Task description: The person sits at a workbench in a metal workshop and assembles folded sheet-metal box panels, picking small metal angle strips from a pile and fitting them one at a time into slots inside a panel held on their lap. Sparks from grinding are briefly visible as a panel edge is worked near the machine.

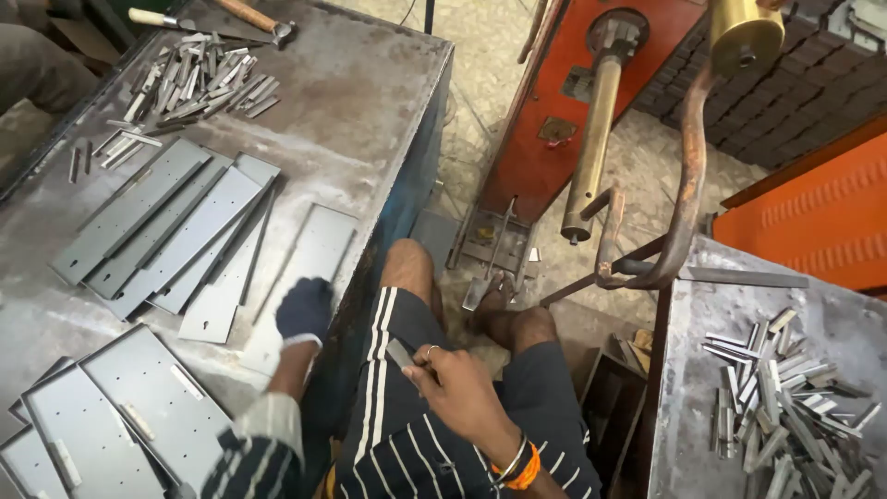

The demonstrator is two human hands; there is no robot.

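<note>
A small metal strip [400, 353] is sitting pinched between the fingers of the right hand [459, 388], low in the middle of the frame, over the lap. The gloved left hand [304, 310] is pressing flat and open on a long grey plate [309, 268] at the table [370, 102] edge — left of centre. More plates [166, 231] are fanning out to its left, with loose strips [199, 83] at upper left and another pile [785, 397] at lower right.

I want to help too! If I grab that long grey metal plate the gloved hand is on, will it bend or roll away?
Probably neither. The plate under the gloved left hand looks like thin flat steel, so it likely stays stiff, maybe flexing slightly. Lying flat, it cannot roll. Its edges may be sharp.
</note>
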